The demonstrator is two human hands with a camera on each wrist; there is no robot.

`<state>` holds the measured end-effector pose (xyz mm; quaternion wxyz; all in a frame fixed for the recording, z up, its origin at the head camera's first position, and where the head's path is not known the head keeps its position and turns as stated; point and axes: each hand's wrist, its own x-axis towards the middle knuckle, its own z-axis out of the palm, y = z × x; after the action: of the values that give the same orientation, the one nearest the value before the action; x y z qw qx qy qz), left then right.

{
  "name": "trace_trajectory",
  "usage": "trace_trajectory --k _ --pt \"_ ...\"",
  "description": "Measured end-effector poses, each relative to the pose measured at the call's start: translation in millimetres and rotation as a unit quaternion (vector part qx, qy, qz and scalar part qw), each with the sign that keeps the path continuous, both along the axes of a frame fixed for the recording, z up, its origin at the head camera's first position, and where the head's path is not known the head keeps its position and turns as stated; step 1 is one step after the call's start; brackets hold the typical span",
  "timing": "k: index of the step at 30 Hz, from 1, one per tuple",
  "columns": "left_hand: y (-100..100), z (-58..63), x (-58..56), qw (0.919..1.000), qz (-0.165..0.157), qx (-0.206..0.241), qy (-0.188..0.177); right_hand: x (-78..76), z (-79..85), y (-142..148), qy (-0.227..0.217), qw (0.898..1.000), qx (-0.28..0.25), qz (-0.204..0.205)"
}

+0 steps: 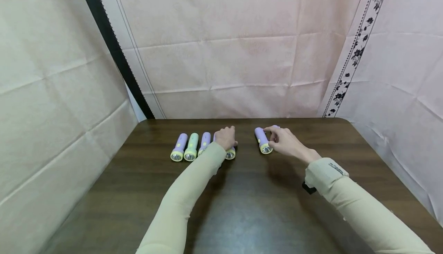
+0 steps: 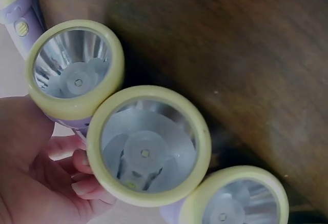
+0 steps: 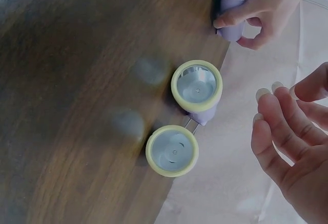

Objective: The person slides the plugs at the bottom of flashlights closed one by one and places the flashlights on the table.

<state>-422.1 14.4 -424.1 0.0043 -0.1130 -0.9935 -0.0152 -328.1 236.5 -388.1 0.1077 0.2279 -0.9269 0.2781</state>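
My left hand (image 1: 226, 138) grips a purple flashlight (image 1: 230, 154) at the right end of a row, thumb and fingers round its body; its yellow-rimmed head (image 2: 77, 67) shows in the left wrist view. To its left lie a purple flashlight, mostly covered by the hand, another purple one (image 1: 205, 142), a green one (image 1: 191, 148) and a purple one (image 1: 180, 146). My right hand (image 1: 285, 142) hovers by two flashlights on the right, one purple (image 1: 262, 136), the other (image 1: 275, 126) mostly hidden. In the right wrist view its bent fingers (image 3: 279, 126) hold nothing, apart from both flashlights (image 3: 197, 85).
The flashlights lie toward the far edge of a dark brown wooden table (image 1: 228, 208). Pale cloth (image 1: 225, 54) hangs behind the table and at both sides. A black strip (image 1: 117, 50) runs down the cloth at the left.
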Motion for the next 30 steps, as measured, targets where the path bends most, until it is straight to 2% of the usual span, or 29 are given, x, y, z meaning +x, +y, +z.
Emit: trace_trajectory --k 4,7,13,15,19,23,26,30 --pt "2 2.7 1.8 0.9998 0.003 -0.019 -0.008 0.2 -1.2 3 0.011 1.0 0.003 0.001" --pt "7 6.5 4.3 0.9998 0.01 -0.02 -0.001 -0.1 -1.2 7 0.015 1.0 0.008 -0.003" --pt "33 14.4 3.9 0.9978 0.01 0.015 0.063 -1.3 1.0 14 0.018 1.0 0.009 -0.01" --pt "45 15.1 2.5 0.9966 0.006 0.038 0.073 -1.4 1.0 16 0.021 1.0 0.007 -0.011" --pt "74 9.1 -1.0 0.9938 0.0 0.101 0.045 -1.0 0.8 21 0.021 1.0 0.005 -0.014" --pt "98 -0.3 -2.0 0.9877 0.023 0.155 -0.004 -1.4 -0.1 22 0.018 1.0 0.003 -0.014" --pt "110 -6.9 -2.1 0.9819 0.047 0.183 -0.012 -2.5 -0.6 22 0.019 1.0 0.003 -0.014" --pt "117 -8.6 1.6 0.9726 0.065 0.222 -0.027 -3.4 -2.5 25 0.019 1.0 0.004 -0.018"
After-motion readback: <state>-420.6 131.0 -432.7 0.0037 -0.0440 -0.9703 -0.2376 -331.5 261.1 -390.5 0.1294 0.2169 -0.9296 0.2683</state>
